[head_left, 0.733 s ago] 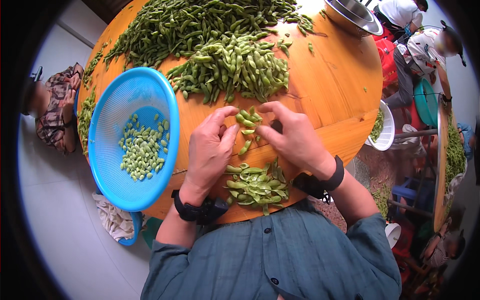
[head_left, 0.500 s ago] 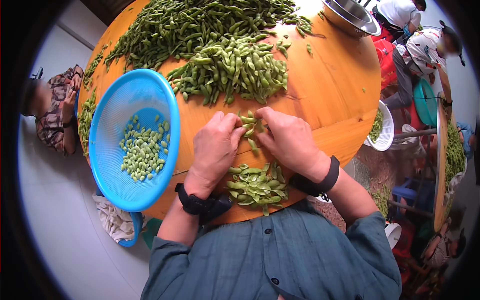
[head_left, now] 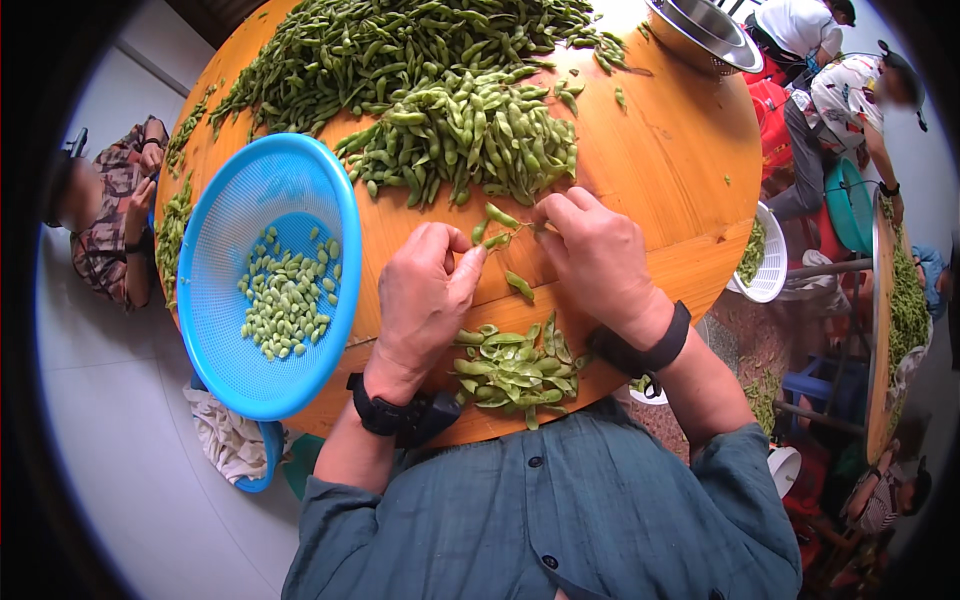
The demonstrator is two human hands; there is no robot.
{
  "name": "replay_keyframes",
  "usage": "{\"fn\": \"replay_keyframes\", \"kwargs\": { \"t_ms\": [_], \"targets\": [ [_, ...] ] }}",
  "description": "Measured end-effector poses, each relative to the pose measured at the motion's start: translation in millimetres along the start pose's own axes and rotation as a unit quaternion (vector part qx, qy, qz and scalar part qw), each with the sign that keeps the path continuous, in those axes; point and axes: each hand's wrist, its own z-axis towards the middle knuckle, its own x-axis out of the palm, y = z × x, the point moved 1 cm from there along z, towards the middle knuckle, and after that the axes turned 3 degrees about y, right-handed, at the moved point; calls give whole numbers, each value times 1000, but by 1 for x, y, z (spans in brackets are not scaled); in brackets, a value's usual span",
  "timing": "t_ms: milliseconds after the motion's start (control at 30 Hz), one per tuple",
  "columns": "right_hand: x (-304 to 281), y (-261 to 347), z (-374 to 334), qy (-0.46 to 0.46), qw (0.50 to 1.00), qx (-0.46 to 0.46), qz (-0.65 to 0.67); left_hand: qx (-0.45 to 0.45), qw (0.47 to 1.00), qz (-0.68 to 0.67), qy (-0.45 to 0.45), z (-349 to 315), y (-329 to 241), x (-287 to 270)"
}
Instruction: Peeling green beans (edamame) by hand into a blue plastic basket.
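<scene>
Between my hands stretches a small sprig of green soybean pods [head_left: 500, 216] on a thin stem. My left hand [head_left: 422, 298] pinches a pod at its near end, thumb against forefinger. The stem's other end is in the closed fingertips of my right hand [head_left: 603, 262]. A loose soybean pod [head_left: 520, 286] lies on the table between the hands. Closer to me is a heap of flattened, split pods [head_left: 515, 368]. Left of my left hand stands a blue mesh colander [head_left: 345, 215], tilted, with shelled green beans [head_left: 287, 300] in its bottom.
The round wooden table [head_left: 655, 170] carries a big mound of pods [head_left: 400, 60] and a nearer pile [head_left: 470, 140]. Metal bowls [head_left: 705, 35] sit at its far right edge. A person [head_left: 110, 215] is at the left; others [head_left: 850, 100] work at the right, near a white basket [head_left: 772, 262].
My hands have moved apart, the right one up and outward, drawing the sprig out between them. The loose pod now lies separate on the table. The colander stays put.
</scene>
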Motion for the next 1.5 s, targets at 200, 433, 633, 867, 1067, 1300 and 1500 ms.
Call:
{"fn": "replay_keyframes", "kwargs": {
  "t_ms": [200, 433, 633, 867, 1067, 1300, 1500],
  "targets": [
    [4, -4, -2, 21, 1000, 5, 8, 17, 999, 30, -26, 4, 1, 2],
    [1, 4, -1, 38, 999, -5, 5, 145, 988, 42, 35, 10, -3, 18],
    [3, -2, -6, 61, 998, -8, 21, 137, 982, 119, 45, 13, 3, 17],
    [-13, 1, -5, 166, 980, 34, 104, 127, 980, 147, 40, 11, -2, 18],
    [-18, 7, -7, 159, 977, 42, 132, 138, 980, 145, 24, 11, 1, 22],
    [-35, 23, -17, 175, 959, 66, 214, 115, 978, 176, -1, 11, 5, 22],
    [-53, 13, -22, 154, 950, 153, 223, 94, 984, 149, -25, 16, 15, 16]
  ]
}}
